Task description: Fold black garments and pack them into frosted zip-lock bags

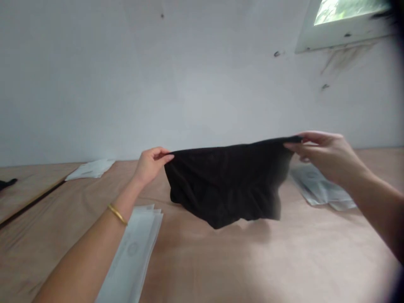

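A pair of black underpants [227, 181] hangs stretched out in the air above the table, its top edge pulled nearly straight. My left hand [152, 165] pinches the upper left corner between thumb and fingers. At the upper right corner my right hand [325, 153] grips the cloth the same way, slightly higher. The lower edge hangs loose and dips to a point in the middle. A gold bangle [117, 214] circles my left wrist.
A stack of clear plastic bags [132, 252] lies under my left forearm. More plastic bags [322, 189] lie behind my right hand, others [91, 169] at the back left. The wooden table [202, 265] meets a pale wall [189, 75]. A dark gap [34, 203] runs across the tabletop at left.
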`<state>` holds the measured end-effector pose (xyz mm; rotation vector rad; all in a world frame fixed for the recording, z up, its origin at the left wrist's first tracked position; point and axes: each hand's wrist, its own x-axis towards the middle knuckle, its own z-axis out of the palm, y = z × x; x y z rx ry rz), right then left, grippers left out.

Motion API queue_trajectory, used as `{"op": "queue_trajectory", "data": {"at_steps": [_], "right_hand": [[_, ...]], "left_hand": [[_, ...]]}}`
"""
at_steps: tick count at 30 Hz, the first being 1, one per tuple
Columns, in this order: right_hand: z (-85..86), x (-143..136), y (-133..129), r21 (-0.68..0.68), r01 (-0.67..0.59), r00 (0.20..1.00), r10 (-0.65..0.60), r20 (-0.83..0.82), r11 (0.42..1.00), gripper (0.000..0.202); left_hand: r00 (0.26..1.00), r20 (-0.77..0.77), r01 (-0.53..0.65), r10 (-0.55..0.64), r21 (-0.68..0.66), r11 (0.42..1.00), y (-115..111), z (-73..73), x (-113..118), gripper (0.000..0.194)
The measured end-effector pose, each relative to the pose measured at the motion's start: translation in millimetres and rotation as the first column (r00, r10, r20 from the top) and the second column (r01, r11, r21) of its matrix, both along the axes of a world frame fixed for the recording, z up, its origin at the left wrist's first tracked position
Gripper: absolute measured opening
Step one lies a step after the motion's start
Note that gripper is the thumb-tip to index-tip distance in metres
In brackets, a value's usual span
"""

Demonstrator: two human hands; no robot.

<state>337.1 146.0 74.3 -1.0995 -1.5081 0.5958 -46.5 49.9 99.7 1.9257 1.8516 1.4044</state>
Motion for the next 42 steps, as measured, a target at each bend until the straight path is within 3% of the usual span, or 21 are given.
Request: {"op": "queue_trajectory", "data": {"at_steps": [3, 5, 7, 9, 13, 15, 17, 20, 24, 28, 32, 35, 38, 41, 42], "right_hand": [[15.9, -16.6, 25.8, 0.069, 0.000, 0.997, 0.004, -0.071, 0.998, 0.039], [9.2, -18.1, 28.9, 0.105, -0.007, 0.999, 0.012, -0.043, 0.994, 0.037], [-13.6, -13.7, 24.0, 0.111, -0.019, 0.998, 0.013, 0.054, 0.994, 0.031], [-48.5, -6.4, 14.7, 0.072, -0.062, 0.975, 0.045, 0.218, 0.995, 0.023], [-120.6, 20.0, 0.8, -0.102, -0.124, 0.802, 0.161, 0.576, 0.987, 0.013], [-141.5, 42.7, 1.3, -0.124, -0.010, 0.696, 0.096, 0.712, 0.992, 0.029], [-150.2, 68.0, 4.5, -0.108, 0.132, 0.574, 0.013, 0.819, 0.985, 0.039], [-151.2, 95.9, 7.2, -0.131, 0.258, 0.389, 0.021, 0.921, 0.957, 0.021], [-148.2, 101.1, 3.8, -0.206, 0.343, 0.238, 0.128, 0.963, 0.917, 0.021], [-138.3, 89.5, 4.4, -0.256, 0.393, 0.185, 0.197, 0.963, 0.883, 0.026], [-126.0, 65.7, -8.4, -0.308, 0.418, 0.196, 0.247, 0.949, 0.855, 0.026], [-120.3, 31.3, -47.7, -0.432, 0.272, 0.251, 0.370, 0.894, 0.860, 0.024], [-111.4, -7.8, -96.1, -0.564, -0.030, 0.300, 0.546, 0.782, 0.825, 0.031], [-99.9, -37.1, -119.9, -0.489, -0.338, 0.382, 0.593, 0.709, 0.804, 0.012], [-97.8, -43.5, -120.5, -0.443, -0.413, 0.404, 0.596, 0.694, 0.796, 0.017]], "left_hand": [[0.998, 0.003, -0.062, 0.062, 0.109, 0.992, 33.3, 10.5, -6.6, 0.030], [0.998, -0.014, -0.065, 0.067, 0.116, 0.991, 34.5, 1.9, -9.7, 0.033], [0.998, -0.049, -0.036, 0.038, 0.056, 0.998, 24.7, -21.5, -11.6, 0.031], [0.995, -0.101, 0.019, -0.025, -0.063, 0.998, 9.8, -55.9, -12.6, 0.024], [0.963, -0.193, 0.121, -0.189, -0.316, 0.941, -18.4, -121.5, -13.5, 0.016], [0.946, -0.245, 0.107, -0.212, -0.381, 0.918, -27.8, -136.9, -13.7, 0.022], [0.912, -0.354, 0.043, -0.205, -0.415, 0.909, -35.1, -139.2, -12.3, 0.025], [0.833, -0.512, -0.023, -0.210, -0.410, 0.912, -46.6, -130.2, -2.5, 0.025], [0.809, -0.525, 0.090, -0.265, -0.336, 0.938, -65.3, -120.6, 24.3, 0.023], [0.797, -0.487, 0.209, -0.358, -0.334, 0.919, -83.3, -116.3, 51.3, 0.022], [0.811, -0.439, 0.219, -0.386, -0.384, 0.897, -105.2, -113.1, 70.8, 0.024], [0.855, -0.333, 0.226, -0.397, -0.448, 0.865, -124.3, -116.4, 86.3, 0.024], [0.913, -0.171, 0.227, -0.371, -0.543, 0.809, -138.0, -124.3, 104.0, 0.026], [0.952, -0.055, 0.217, -0.303, -0.577, 0.788, -142.8, -133.5, 117.9, 0.029], [0.960, -0.032, 0.211, -0.280, -0.576, 0.789, -143.1, -136.5, 120.7, 0.029]]}}
